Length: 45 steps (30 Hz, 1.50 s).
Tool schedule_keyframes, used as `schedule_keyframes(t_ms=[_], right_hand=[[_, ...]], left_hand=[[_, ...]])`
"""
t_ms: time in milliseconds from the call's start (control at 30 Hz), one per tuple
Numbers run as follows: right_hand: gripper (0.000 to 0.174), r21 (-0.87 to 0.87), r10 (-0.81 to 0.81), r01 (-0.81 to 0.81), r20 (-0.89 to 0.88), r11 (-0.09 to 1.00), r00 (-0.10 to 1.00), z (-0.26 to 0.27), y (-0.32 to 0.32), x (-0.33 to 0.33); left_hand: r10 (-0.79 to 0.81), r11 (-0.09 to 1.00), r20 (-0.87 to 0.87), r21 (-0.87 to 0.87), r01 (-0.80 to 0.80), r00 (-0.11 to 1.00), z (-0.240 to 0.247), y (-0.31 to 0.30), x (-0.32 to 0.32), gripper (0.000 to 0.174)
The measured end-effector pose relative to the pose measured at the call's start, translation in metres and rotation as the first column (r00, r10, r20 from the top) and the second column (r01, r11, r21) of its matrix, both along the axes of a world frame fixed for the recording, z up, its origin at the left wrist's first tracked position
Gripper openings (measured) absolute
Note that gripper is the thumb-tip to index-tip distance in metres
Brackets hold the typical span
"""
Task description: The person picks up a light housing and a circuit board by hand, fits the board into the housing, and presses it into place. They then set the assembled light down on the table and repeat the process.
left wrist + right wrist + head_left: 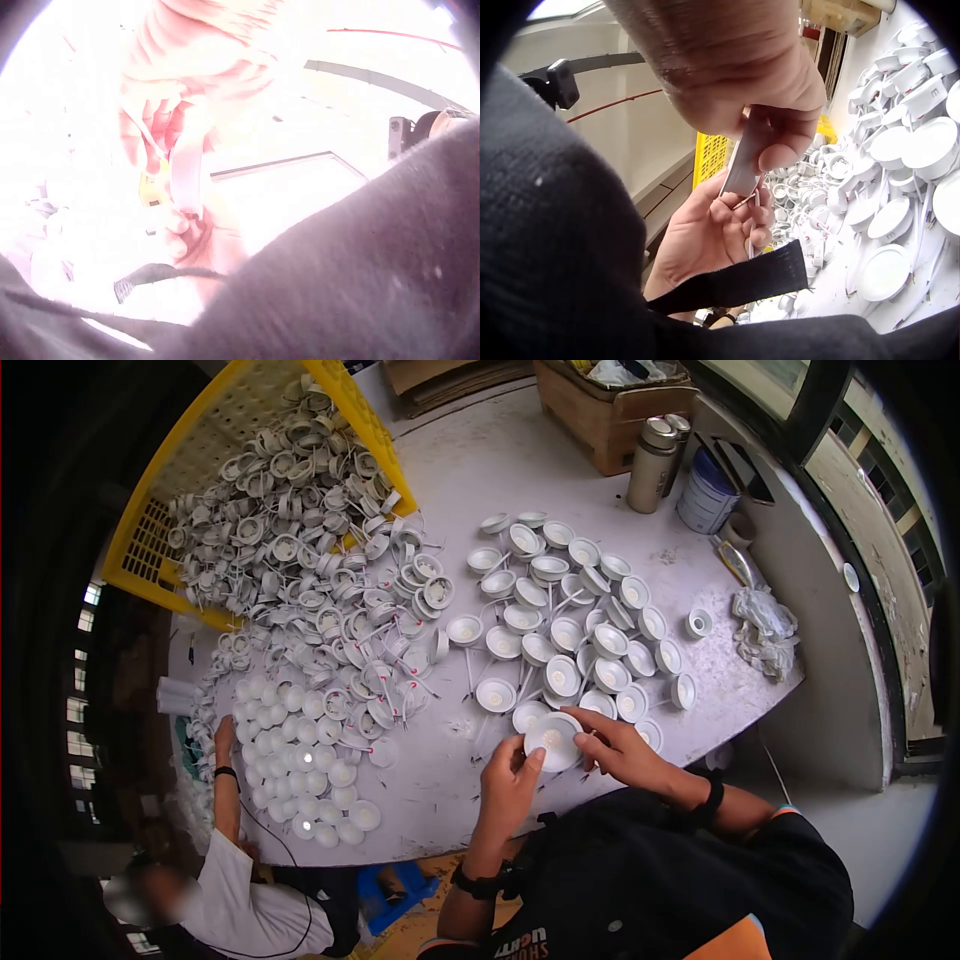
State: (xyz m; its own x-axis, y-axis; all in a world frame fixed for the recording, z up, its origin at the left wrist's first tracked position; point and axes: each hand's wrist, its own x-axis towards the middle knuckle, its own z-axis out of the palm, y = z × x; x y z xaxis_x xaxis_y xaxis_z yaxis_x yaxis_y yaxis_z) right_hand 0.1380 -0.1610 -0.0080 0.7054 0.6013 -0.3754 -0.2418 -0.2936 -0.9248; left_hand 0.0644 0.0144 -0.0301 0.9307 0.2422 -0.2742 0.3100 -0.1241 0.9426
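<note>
A white round downlight point(553, 742) is held between both hands at the table's front edge, its dished face turned up. My left hand point(508, 788) grips its left rim, thumb on the face. On the far right rim, my right hand point(625, 752) pinches it with thumb and fingers. In the right wrist view the fixture point(744, 166) appears edge-on, and a thin white cable point(757, 201) runs by the left fingers. The left wrist view is washed out, showing the pale fixture point(187, 174) between the hands. Just beyond lie many similar downlights point(562, 676) with cables.
A heap of white ring-shaped housings point(290, 510) spills from a tipped yellow crate point(150, 500). White domed covers point(300, 760) lie front left, beside another person's hand point(224, 736). A flask point(652, 465), a tub point(708, 495) and a plastic bag point(765, 630) stand along the right wall.
</note>
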Motion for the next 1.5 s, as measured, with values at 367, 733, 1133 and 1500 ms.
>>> schedule_keyframes(t_ms=[367,733,1133,1500], right_hand=[[0.028,0.014,-0.067,0.069,-0.109,0.998,0.992,-0.039,-0.024,0.012],[0.025,-0.052,0.015,-0.013,0.047,0.999,0.999,-0.052,-0.016,0.02],[0.024,-0.12,0.079,-0.065,0.119,0.991,0.99,-0.049,-0.012,0.03],[0.024,-0.167,0.095,-0.08,0.088,0.983,0.992,-0.05,-0.007,0.028]], left_hand=[[-0.098,0.817,-0.208,0.542,0.198,0.973,-0.094,0.104,0.113,0.031],[0.114,0.689,0.131,0.704,-0.173,0.985,-0.116,0.103,0.115,0.03],[0.302,0.626,-0.092,0.77,-0.124,0.949,-0.122,0.136,0.132,0.024],[0.28,0.686,0.09,0.677,-0.265,0.956,-0.134,0.125,0.106,0.018]])
